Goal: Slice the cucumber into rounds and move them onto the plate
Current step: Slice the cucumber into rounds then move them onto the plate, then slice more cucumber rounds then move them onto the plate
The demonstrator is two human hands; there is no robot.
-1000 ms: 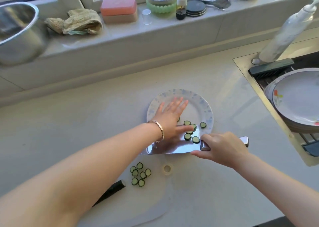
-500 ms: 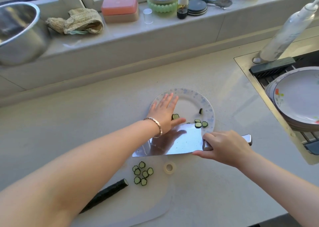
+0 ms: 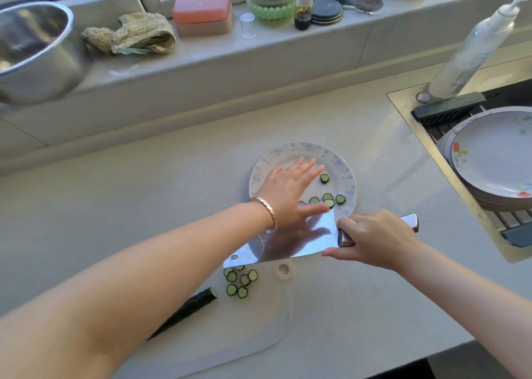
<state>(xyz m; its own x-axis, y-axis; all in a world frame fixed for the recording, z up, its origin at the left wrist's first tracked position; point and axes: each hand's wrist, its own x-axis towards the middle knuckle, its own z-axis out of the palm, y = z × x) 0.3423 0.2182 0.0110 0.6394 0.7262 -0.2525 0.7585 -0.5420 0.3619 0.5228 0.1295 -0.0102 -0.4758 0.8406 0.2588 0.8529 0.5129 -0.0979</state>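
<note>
The left hand (image 3: 290,194) is reaching forward over the plate (image 3: 349,177), palm down, fingers spread flat and gripping nothing; its thumb is lying along the upper edge of the cleaver (image 3: 288,240). A bracelet (image 3: 266,210) is circling the left wrist, and the forearm is stretching in from the lower left. The right hand (image 3: 374,239) is coming in from the lower right and is wrapping closed around the cleaver's handle, whose metal end is poking out past the knuckles. The wide blade is tilting so its flat face is catching a reflection of the left hand, with its far edge at the plate's near rim.

Five or so rounds (image 3: 326,197) are lying on the plate, most near the blade and one farther back. More slices (image 3: 240,280) are sitting in a cluster on the pale board (image 3: 259,335), just below the blade's tip. The uncut cucumber (image 3: 187,311) is lying on the board beside them, partly hidden under the left forearm.

The counter (image 3: 144,205) is running pale and bare to a windowsill (image 3: 259,50) that is holding a pink box (image 3: 203,11), a rag (image 3: 138,34) and small bottles. A steel bowl (image 3: 34,53) is showing at far left. At right, stacked plates (image 3: 495,159) are resting in the sink, with a pump bottle (image 3: 475,44) behind them.
</note>
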